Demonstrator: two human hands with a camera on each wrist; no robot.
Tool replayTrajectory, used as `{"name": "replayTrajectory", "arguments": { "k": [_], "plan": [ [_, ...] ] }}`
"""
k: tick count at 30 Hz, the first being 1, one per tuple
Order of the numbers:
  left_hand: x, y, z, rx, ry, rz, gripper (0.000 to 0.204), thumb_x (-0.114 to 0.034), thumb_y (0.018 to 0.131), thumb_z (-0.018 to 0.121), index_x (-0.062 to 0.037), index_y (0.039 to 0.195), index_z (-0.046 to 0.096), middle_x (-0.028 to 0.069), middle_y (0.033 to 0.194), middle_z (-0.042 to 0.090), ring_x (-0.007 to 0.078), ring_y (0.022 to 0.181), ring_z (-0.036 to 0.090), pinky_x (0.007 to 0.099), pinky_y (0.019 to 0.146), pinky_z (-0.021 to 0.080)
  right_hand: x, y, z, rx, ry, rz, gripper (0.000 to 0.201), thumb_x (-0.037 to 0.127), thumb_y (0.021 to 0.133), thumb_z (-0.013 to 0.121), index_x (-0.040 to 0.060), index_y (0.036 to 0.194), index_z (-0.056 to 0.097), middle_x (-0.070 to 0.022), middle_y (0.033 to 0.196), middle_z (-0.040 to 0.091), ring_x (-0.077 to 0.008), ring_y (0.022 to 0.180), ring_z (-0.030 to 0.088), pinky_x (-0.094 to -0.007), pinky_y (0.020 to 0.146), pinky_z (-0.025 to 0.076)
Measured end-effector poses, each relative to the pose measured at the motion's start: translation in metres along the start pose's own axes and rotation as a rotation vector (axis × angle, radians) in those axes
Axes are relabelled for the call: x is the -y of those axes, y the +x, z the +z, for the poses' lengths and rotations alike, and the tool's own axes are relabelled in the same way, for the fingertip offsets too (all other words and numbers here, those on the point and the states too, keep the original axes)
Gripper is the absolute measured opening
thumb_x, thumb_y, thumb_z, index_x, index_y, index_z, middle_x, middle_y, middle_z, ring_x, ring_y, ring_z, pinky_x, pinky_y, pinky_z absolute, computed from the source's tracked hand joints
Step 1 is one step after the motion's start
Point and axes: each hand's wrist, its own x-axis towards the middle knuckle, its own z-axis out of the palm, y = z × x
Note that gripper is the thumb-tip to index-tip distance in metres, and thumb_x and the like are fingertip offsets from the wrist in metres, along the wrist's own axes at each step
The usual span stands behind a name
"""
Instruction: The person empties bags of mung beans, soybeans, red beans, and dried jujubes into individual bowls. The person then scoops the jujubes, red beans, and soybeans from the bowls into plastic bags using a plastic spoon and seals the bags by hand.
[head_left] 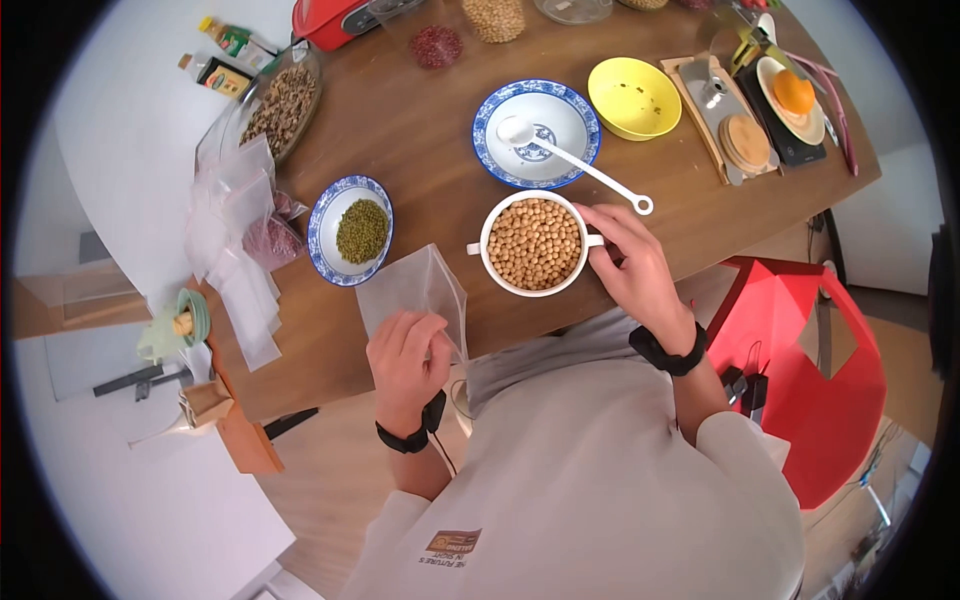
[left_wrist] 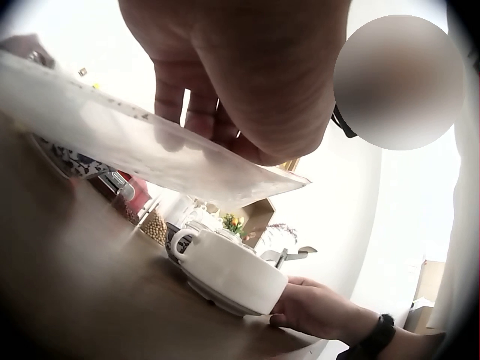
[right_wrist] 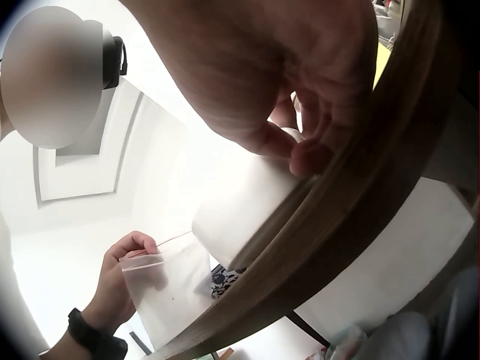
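Observation:
My left hand (head_left: 408,365) grips a clear zip-top plastic bag (head_left: 418,288) by its edge near the table's front. The right wrist view shows the bag (right_wrist: 169,285) hanging from the fingers, with nothing visible inside. To the right, a white two-handled bowl (head_left: 487,262) full of chickpeas (head_left: 533,245) stands on the table. At its right handle, my right hand (head_left: 635,265) holds on with thumb and fingers. A blue-and-white bowl (head_left: 322,262) of green mung beans (head_left: 362,231) sits left of the bag.
Behind the chickpeas, a white spoon (head_left: 590,170) lies across a patterned bowl (head_left: 490,165). A yellow bowl (head_left: 625,95) stands beside it. Plastic bags (head_left: 235,225) cover the table's left end. At the right are a wooden tray (head_left: 690,110) and a plate with an orange (head_left: 793,92).

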Motion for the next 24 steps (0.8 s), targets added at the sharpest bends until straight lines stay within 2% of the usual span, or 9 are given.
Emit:
{"name": "replayTrajectory", "arguments": {
  "k": [7, 11, 14, 16, 18, 20, 21, 23, 24],
  "plan": [
    [-0.004, 0.003, 0.001, -0.043, 0.032, -0.021, 0.025, 0.009, 0.075, 0.066, -0.0047, 0.096, 0.064, 0.0091, 0.080, 0.065, 0.0300, 0.069, 0.063, 0.0386, 0.059, 0.049, -0.008, 0.006, 0.000, 0.037, -0.037, -0.072, 0.048, -0.007, 0.091, 0.060, 0.0041, 0.137, 0.064, -0.0128, 0.120, 0.066, -0.0219, 0.082, 0.066, -0.0323, 0.073, 0.055],
    [-0.011, 0.003, 0.002, -0.024, 0.060, -0.063, 0.025, 0.008, 0.075, 0.067, -0.0052, 0.096, 0.065, 0.0089, 0.082, 0.066, 0.0300, 0.069, 0.064, 0.0386, 0.061, 0.050, 0.005, -0.005, -0.010, 0.009, 0.010, 0.036, 0.046, -0.006, 0.093, 0.062, 0.0026, 0.139, 0.060, -0.0128, 0.123, 0.066, -0.0196, 0.082, 0.066, -0.0319, 0.072, 0.057],
    [-0.015, 0.002, 0.008, -0.049, 0.021, -0.014, 0.026, 0.012, 0.076, 0.062, -0.0030, 0.097, 0.064, 0.0098, 0.080, 0.065, 0.0270, 0.063, 0.058, 0.0368, 0.056, 0.045, 0.011, -0.025, -0.018, -0.015, -0.015, 0.093, 0.044, -0.006, 0.094, 0.063, 0.0022, 0.137, 0.062, -0.0123, 0.123, 0.066, -0.0170, 0.080, 0.065, -0.0310, 0.071, 0.057],
    [-0.019, 0.000, 0.011, -0.051, 0.009, 0.006, 0.026, 0.011, 0.076, 0.063, -0.0041, 0.096, 0.066, 0.0097, 0.082, 0.066, 0.0272, 0.065, 0.059, 0.0372, 0.057, 0.047, 0.019, -0.039, -0.024, -0.063, -0.148, 0.057, 0.043, -0.007, 0.092, 0.065, 0.0025, 0.135, 0.063, -0.0108, 0.119, 0.065, -0.0151, 0.077, 0.063, -0.0298, 0.068, 0.056],
    [-0.026, -0.001, 0.014, -0.020, -0.023, -0.019, 0.026, 0.011, 0.076, 0.063, -0.0046, 0.097, 0.066, 0.0096, 0.082, 0.067, 0.0274, 0.066, 0.060, 0.0374, 0.057, 0.047, 0.027, -0.052, -0.021, -0.059, -0.164, 0.002, 0.042, -0.006, 0.091, 0.068, 0.0037, 0.132, 0.065, -0.0080, 0.109, 0.066, -0.0131, 0.072, 0.061, -0.0287, 0.063, 0.053],
    [-0.031, -0.001, 0.020, 0.004, -0.058, -0.031, 0.027, 0.010, 0.076, 0.064, -0.0051, 0.097, 0.067, 0.0095, 0.083, 0.067, 0.0275, 0.067, 0.061, 0.0375, 0.058, 0.048, 0.044, -0.057, -0.012, 0.099, -0.041, -0.058, 0.044, -0.002, 0.090, 0.074, 0.0060, 0.132, 0.066, -0.0048, 0.096, 0.065, -0.0125, 0.068, 0.059, -0.0281, 0.060, 0.050],
    [-0.034, 0.000, 0.025, 0.012, -0.096, -0.025, 0.027, 0.010, 0.076, 0.065, -0.0053, 0.098, 0.067, 0.0092, 0.083, 0.067, 0.0275, 0.068, 0.062, 0.0376, 0.058, 0.048, 0.053, -0.056, -0.007, 0.101, -0.040, -0.058, 0.044, -0.002, 0.090, 0.074, 0.0060, 0.132, 0.066, -0.0048, 0.096, 0.065, -0.0125, 0.068, 0.059, -0.0281, 0.060, 0.050],
    [-0.039, 0.000, 0.030, 0.045, -0.138, -0.024, 0.026, 0.008, 0.076, 0.067, -0.0055, 0.098, 0.068, 0.0086, 0.085, 0.067, 0.0277, 0.070, 0.063, 0.0376, 0.060, 0.050, 0.069, -0.055, 0.003, 0.373, 0.166, 0.065, 0.044, 0.009, 0.087, 0.082, 0.0076, 0.128, 0.067, -0.0022, 0.085, 0.064, -0.0141, 0.066, 0.060, -0.0293, 0.059, 0.050],
    [-0.042, 0.001, 0.031, 0.052, -0.140, -0.027, 0.026, 0.008, 0.076, 0.067, -0.0055, 0.098, 0.068, 0.0086, 0.085, 0.067, 0.0277, 0.070, 0.063, 0.0376, 0.060, 0.050, 0.067, -0.055, 0.008, 0.373, 0.170, 0.072, 0.044, 0.009, 0.087, 0.082, 0.0076, 0.128, 0.067, -0.0022, 0.085, 0.064, -0.0141, 0.066, 0.060, -0.0293, 0.059, 0.050]
  ]
}}
